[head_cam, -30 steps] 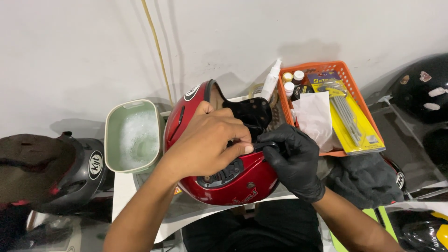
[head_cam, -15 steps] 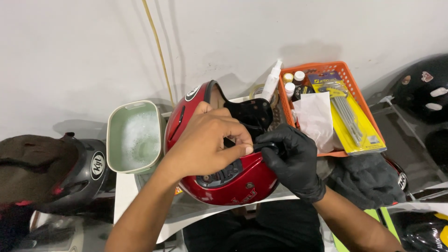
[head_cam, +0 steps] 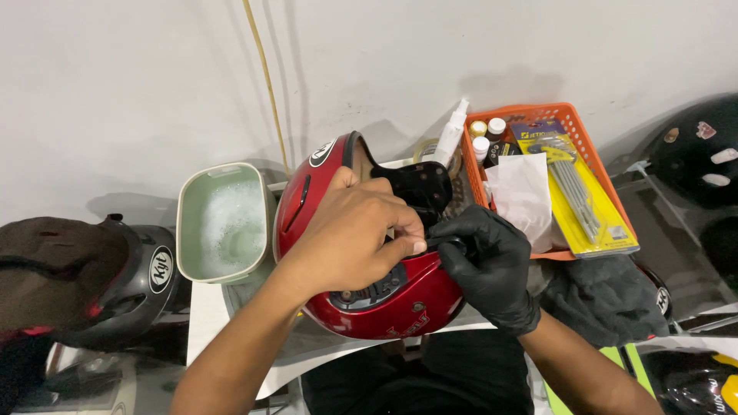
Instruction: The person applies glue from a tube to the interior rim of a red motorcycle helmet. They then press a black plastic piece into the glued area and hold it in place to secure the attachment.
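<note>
- At the far left a dark grey helmet (head_cam: 115, 284) with a round white badge lies on its side, well apart from both hands.
- Next comes a pale green tub (head_cam: 224, 223) with rounded corners, holding foamy water; it stands just beside the red helmet's left flank.
- The red helmet (head_cam: 369, 307) lies on the white worktop (head_cam: 207, 327) in the middle of the view. Its shell is glossy dark red with a round white badge near the top, a dark slot vent on the left side and a black panel low on the front. The black inner lining shows through the opening, which faces up and toward the wall. Its long axis runs from the near edge of the worktop away toward the wall, leaning slightly left.
- The bare left hand (head_cam: 357, 234) rests over the helmet's opening rim, fingers curled and pressed together, thumb tip meeting the other hand.
- The right hand (head_cam: 488, 269), in a black glove, pinches a small black part at the rim; what that part is cannot be told.
- A white spray bottle (head_cam: 452, 134) stands behind the helmet.
- An orange basket (head_cam: 592, 150) holds 3 small bottles, white paper and a yellow card of hex keys.
- A dark cloth (head_cam: 607, 296) lies below the basket.
</note>
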